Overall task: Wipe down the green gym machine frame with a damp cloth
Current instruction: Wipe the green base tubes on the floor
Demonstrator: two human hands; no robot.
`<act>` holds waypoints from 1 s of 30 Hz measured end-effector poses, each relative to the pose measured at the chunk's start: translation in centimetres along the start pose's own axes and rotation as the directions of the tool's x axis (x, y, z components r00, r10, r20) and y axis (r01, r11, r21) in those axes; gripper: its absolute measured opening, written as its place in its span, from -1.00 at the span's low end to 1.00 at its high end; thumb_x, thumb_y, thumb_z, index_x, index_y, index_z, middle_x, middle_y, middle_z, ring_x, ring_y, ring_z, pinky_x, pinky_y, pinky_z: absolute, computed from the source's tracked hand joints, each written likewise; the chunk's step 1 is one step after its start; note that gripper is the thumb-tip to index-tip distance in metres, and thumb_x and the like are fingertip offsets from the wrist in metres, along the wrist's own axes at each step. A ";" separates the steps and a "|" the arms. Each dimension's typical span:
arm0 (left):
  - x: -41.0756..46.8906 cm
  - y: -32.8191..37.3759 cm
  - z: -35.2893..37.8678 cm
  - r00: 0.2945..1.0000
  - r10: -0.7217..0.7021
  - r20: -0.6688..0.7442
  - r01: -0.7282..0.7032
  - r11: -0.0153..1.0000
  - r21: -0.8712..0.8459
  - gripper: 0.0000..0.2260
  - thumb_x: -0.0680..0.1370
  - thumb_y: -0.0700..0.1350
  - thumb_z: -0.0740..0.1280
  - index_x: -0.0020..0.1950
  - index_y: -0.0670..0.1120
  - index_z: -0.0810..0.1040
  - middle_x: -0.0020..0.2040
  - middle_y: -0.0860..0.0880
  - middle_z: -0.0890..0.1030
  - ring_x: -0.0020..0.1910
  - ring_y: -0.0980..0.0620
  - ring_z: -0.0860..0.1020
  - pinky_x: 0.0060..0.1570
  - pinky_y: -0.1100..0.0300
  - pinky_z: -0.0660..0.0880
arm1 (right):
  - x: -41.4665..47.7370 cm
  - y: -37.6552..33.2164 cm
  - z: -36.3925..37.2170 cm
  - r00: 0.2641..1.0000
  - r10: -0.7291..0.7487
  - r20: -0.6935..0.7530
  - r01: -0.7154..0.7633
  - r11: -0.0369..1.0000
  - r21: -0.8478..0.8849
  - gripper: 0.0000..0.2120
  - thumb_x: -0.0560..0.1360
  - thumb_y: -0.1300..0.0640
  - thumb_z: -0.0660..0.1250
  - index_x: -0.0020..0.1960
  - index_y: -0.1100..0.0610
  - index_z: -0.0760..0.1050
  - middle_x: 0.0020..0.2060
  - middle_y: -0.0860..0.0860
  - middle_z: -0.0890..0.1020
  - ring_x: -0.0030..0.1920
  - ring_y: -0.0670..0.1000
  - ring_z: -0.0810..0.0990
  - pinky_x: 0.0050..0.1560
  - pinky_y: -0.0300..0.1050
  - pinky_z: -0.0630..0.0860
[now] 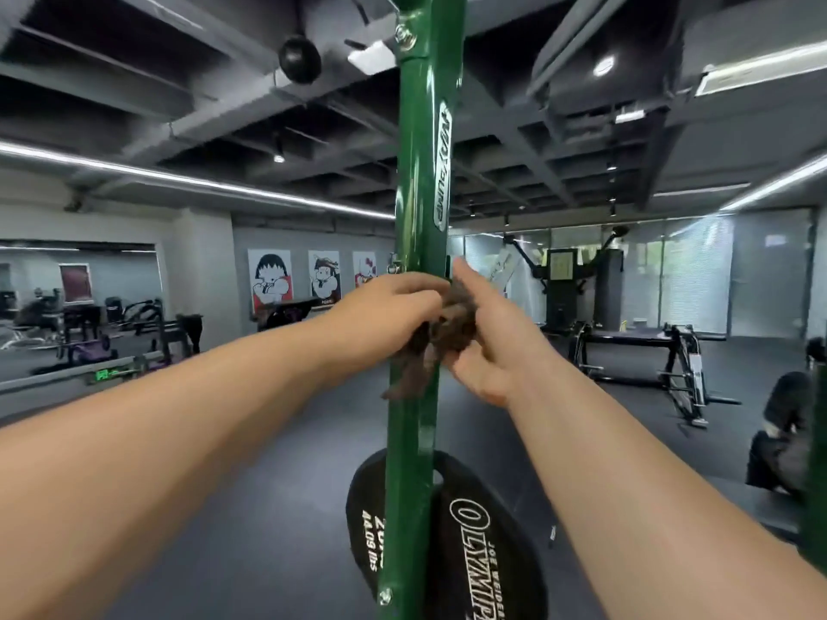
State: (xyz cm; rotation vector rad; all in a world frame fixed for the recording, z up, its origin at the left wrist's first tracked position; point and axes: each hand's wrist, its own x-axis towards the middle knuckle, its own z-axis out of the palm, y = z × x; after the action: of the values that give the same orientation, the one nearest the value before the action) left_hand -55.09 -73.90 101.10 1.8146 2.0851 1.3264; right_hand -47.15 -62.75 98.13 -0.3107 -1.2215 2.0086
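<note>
Green painted steel fills the middle of the view: one upright post of the gym machine frame, running from the ceiling edge down past the bottom edge. Behind its lower part leans one black weight plate with white lettering, partly hidden by the post. Two bare forearms reach in from the lower corners and meet at the post about halfway up. The left hand has its fingers curled over the top of one brown cloth, holding it against the front of the post. The right hand closes on the same cloth from the right side, with one finger stretched upward beside the post. The cloth is bunched between both hands and touches the post, and a loose tail of it hangs down the post's front. Three cartoon posters hang in a row on the far wall, left of the post. One long white label runs up the post's right face, and two bolts show, one near its top and one near its bottom
</note>
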 end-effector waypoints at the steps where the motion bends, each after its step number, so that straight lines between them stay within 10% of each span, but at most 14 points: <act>1: 0.5 0.7 0.2 1.000 -0.002 0.012 0.004 0.995 -0.103 -0.70 0.59 -0.18 0.18 0.23 0.10 0.53 0.07 0.15 0.63 0.08 0.17 0.58 0.01 0.29 0.50 | 0.3 -0.7 -0.4 1.000 -0.020 0.015 0.020 1.000 -0.006 -0.75 0.54 0.01 0.39 0.07 0.18 0.61 -0.16 0.08 0.71 -0.12 0.05 0.69 0.05 -0.03 0.60; 5: 3.8 3.4 0.1 0.978 -0.067 -0.196 -0.021 0.909 -0.417 -0.74 0.61 -0.29 0.13 0.14 -0.05 0.53 0.00 -0.06 0.71 -0.11 0.06 0.67 -0.20 0.17 0.63 | 3.0 -4.8 -1.2 0.994 -0.089 0.062 0.092 0.995 -0.040 -0.82 0.56 0.21 0.32 0.15 0.18 0.58 -0.07 0.14 0.71 -0.04 0.11 0.69 -0.05 0.00 0.61; 10: 8.9 3.9 0.0 0.893 -0.070 -0.444 -0.044 0.969 -0.242 -0.83 0.58 -0.17 0.28 0.15 -0.01 0.54 0.01 0.01 0.64 -0.08 0.03 0.59 -0.08 0.10 0.53 | 6.5 -10.5 0.5 0.968 -0.239 0.080 0.233 0.969 0.080 -0.76 0.64 0.05 0.25 0.30 -0.07 0.48 0.14 0.06 0.63 0.11 0.14 0.62 0.04 0.17 0.58; 18: 8.8 -0.9 2.3 0.916 -0.325 -0.235 0.227 0.904 -0.363 -0.89 0.53 -0.21 0.37 0.05 -0.10 0.56 -0.31 0.01 0.50 -0.33 0.15 0.42 -0.35 0.36 0.40 | 8.9 -7.0 -2.9 0.964 -0.044 0.261 0.100 0.974 -0.205 -0.84 0.57 0.26 0.31 0.14 0.23 0.55 -0.11 0.11 0.69 -0.09 0.04 0.67 -0.11 -0.07 0.65; 22: 5.8 -5.1 5.7 0.899 -0.426 -0.101 0.327 0.807 -0.491 -0.97 0.55 -0.14 0.32 -0.08 -0.02 0.54 -0.28 0.06 0.56 -0.27 0.15 0.54 -0.09 0.20 0.44 | 7.6 -1.7 -6.1 0.943 0.111 0.315 0.016 0.927 -0.374 -0.78 0.58 0.15 0.33 0.21 0.16 0.57 -0.01 0.09 0.71 -0.06 0.04 0.70 -0.10 -0.04 0.66; 30: -0.4 -10.9 10.1 0.870 -0.490 -0.047 0.420 0.788 -0.451 -0.90 0.52 -0.26 0.36 -0.15 -0.08 0.58 -0.20 -0.10 0.57 -0.22 0.02 0.51 -0.10 0.19 0.54 | 2.6 6.5 -10.2 0.978 0.179 0.110 -0.114 0.891 -0.439 -0.83 0.58 0.23 0.34 0.14 0.07 0.58 -0.07 0.05 0.72 -0.09 0.02 0.71 -0.16 -0.05 0.65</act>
State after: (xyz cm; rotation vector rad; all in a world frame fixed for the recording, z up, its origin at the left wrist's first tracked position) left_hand -57.73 -67.97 87.74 0.9702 1.9190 1.6491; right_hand -46.45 -55.95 87.84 -0.4875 -1.7890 1.8943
